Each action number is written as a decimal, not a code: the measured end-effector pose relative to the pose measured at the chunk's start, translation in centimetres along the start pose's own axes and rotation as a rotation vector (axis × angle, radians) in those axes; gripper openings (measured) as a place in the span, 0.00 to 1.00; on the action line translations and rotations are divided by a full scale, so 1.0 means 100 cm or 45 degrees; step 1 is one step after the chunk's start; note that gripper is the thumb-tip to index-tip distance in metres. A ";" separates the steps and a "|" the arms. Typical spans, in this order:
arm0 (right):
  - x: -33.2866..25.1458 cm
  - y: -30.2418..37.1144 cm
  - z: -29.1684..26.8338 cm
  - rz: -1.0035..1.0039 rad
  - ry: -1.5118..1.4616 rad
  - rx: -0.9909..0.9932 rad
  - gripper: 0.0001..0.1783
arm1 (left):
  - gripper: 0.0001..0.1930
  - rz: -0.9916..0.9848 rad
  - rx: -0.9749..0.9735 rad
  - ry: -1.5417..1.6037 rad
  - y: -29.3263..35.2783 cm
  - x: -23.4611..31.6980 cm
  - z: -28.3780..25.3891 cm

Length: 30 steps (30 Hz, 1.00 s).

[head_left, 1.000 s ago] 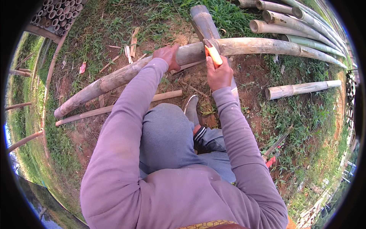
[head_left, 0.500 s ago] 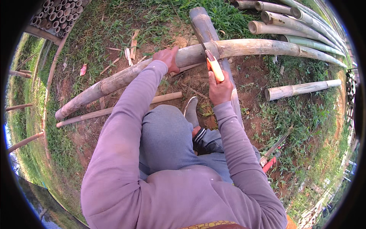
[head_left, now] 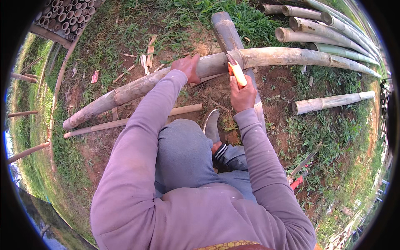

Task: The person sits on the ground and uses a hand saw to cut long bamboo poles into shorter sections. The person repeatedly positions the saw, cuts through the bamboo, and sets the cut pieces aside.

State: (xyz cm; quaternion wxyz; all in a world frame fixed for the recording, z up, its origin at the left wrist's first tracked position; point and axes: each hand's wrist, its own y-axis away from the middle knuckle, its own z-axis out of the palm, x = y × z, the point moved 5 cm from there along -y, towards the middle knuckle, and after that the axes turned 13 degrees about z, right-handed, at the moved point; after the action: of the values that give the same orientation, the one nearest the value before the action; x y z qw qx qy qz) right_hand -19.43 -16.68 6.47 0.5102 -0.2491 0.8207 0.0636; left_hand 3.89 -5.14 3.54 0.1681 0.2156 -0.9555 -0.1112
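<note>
A long, thick bamboo pole [head_left: 283, 57] stretches across in front of me from lower left to far right. It rests over another bamboo length [head_left: 228, 32], which runs away from me beneath it. My left hand [head_left: 187, 68] grips the long pole from above, left of the crossing. In my right hand [head_left: 243, 95] is a hand saw [head_left: 237, 75] with an orange handle, fingers closed round it. Its blade shows nearly edge-on against the pole, just left of a joint; how deep it sits is hidden.
Several bamboo poles [head_left: 333, 35] lie side by side at the far right. A short bamboo piece [head_left: 333, 102] is on the grass at right, and a thin pole [head_left: 125, 121] lies near my knee. Split scraps [head_left: 150, 50] are scattered ahead. Cut bamboo ends [head_left: 68, 16] are stacked at far left.
My right hand has pushed the saw slightly away from me across the pole. The left hand keeps its grip, and the whole view has shifted a little.
</note>
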 end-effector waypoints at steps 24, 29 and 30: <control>0.060 0.169 -0.109 0.116 0.033 -0.157 0.15 | 0.44 -0.022 0.022 0.026 0.005 -0.012 0.008; 0.007 -0.005 0.002 0.113 -0.056 -0.099 0.14 | 0.44 0.001 0.026 -0.015 -0.002 0.001 -0.003; 0.005 -0.007 0.010 0.127 0.021 -0.099 0.14 | 0.44 -0.007 0.004 0.002 0.003 0.000 -0.001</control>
State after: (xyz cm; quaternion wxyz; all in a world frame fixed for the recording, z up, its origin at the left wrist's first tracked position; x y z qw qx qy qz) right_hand -18.41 -17.11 5.66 0.4894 -0.2281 0.8333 0.1188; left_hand 3.82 -4.87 3.67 0.1683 0.2185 -0.9549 -0.1098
